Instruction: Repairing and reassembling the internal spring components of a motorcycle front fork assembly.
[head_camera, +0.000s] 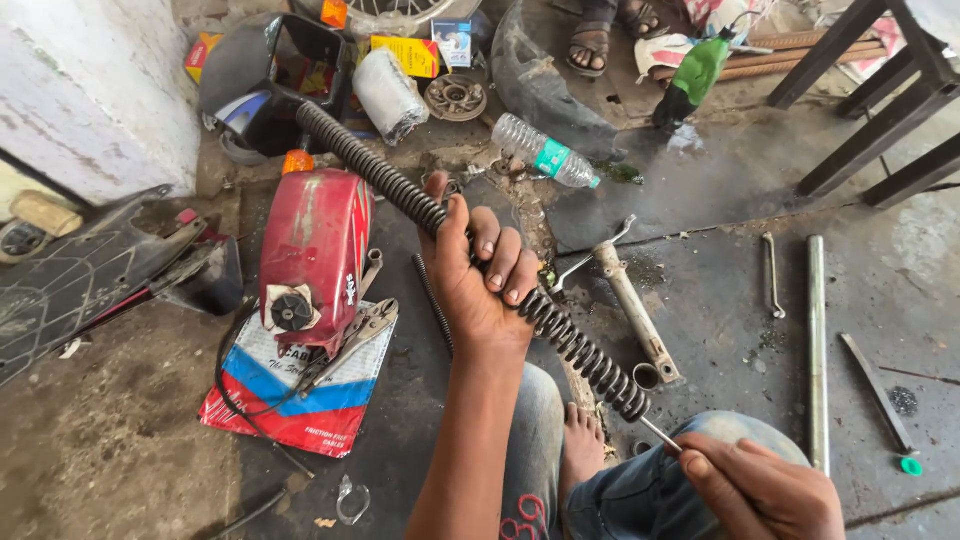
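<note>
Coil spring (470, 250) in both hands

left hand (480, 275) fisted, arm stretched forward; right hand (760, 490) pinched low right.

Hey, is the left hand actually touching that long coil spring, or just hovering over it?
Touching. The head view shows the left hand wrapped around the middle of the long coil spring, fingers curled over its coils with no gap.
</note>
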